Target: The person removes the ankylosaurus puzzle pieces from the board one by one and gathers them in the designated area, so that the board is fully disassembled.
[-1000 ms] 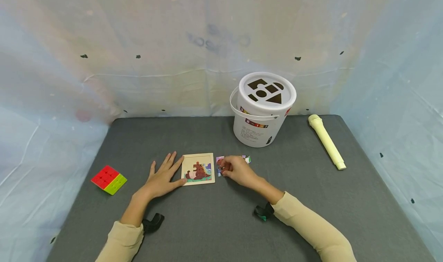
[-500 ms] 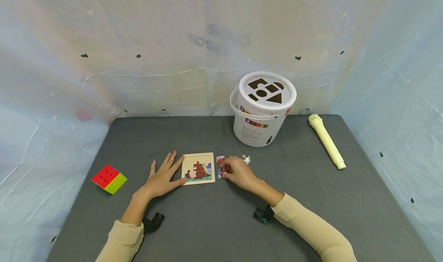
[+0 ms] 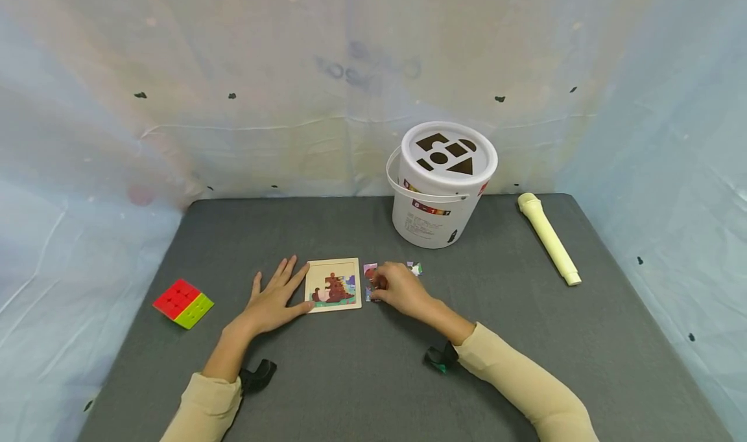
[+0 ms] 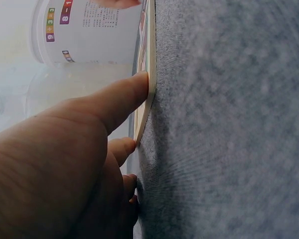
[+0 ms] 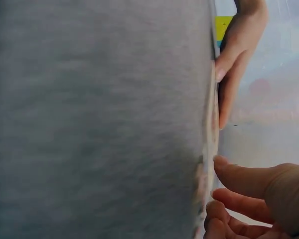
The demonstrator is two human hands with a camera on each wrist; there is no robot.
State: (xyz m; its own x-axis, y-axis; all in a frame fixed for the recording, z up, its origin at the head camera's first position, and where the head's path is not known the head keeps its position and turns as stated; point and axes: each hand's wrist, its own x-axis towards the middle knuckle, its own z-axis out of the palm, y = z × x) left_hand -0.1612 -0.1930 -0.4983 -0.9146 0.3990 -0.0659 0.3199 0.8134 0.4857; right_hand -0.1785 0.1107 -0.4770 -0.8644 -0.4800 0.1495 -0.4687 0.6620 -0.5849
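Wooden jigsaw tray [image 3: 317,273] partly filled; I see left hand [image 3: 271,308] touching its edge, fingers spread; right hand [image 3: 404,291] curled over puzzle pieces [image 3: 370,270], whether pinching one I cannot tell

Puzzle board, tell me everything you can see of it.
The puzzle board is a pale, square, wood-look tray with a raised rim, flat on the grey table. Pieces showing a brown figure fill its lower part; the top left is bare. The left hand touches its left side with thumb and index finger.
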